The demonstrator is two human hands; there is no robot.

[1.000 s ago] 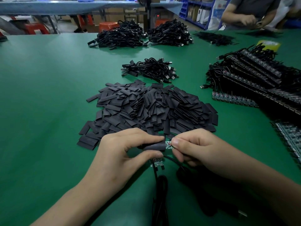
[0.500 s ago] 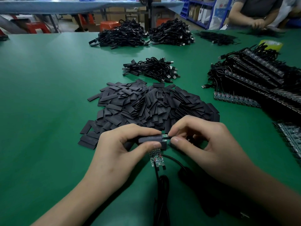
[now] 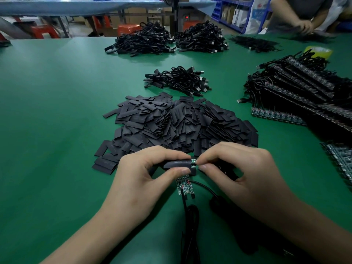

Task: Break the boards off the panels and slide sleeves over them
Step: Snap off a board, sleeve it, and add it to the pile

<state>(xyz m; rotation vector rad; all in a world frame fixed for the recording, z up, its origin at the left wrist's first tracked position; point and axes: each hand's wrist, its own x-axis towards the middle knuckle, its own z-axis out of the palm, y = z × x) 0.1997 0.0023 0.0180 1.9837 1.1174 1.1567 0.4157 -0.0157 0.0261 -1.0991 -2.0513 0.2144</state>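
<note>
Panels (image 3: 304,96) of boards, black cables attached, lie stacked along the right side of the green table (image 3: 57,111). In the middle sits a broad pile of sleeves (image 3: 181,122), flat and black, and beyond it a smaller bundle of cables (image 3: 177,80). Just in front of the pile the hands meet. The left hand (image 3: 144,176) pinches one sleeve (image 3: 177,164) between thumb and forefinger, holding it level. The right hand (image 3: 242,172) pinches the end of a board (image 3: 193,161) with thumb and fingertip. Only a short green tip shows at the sleeve's mouth, so the rest seems to be inside. A second board (image 3: 182,186) lies just below, its cable (image 3: 190,216) running toward the person.

From here the likely trouble is a jam. The sleeve is flat, and if the board goes in skewed, a corner or a raised part could catch the mouth and wrinkle it. Pushing harder then might bend the small parts or strain the wire joints. The cable looping under the right hand could also snag and drag the second board along.
</note>
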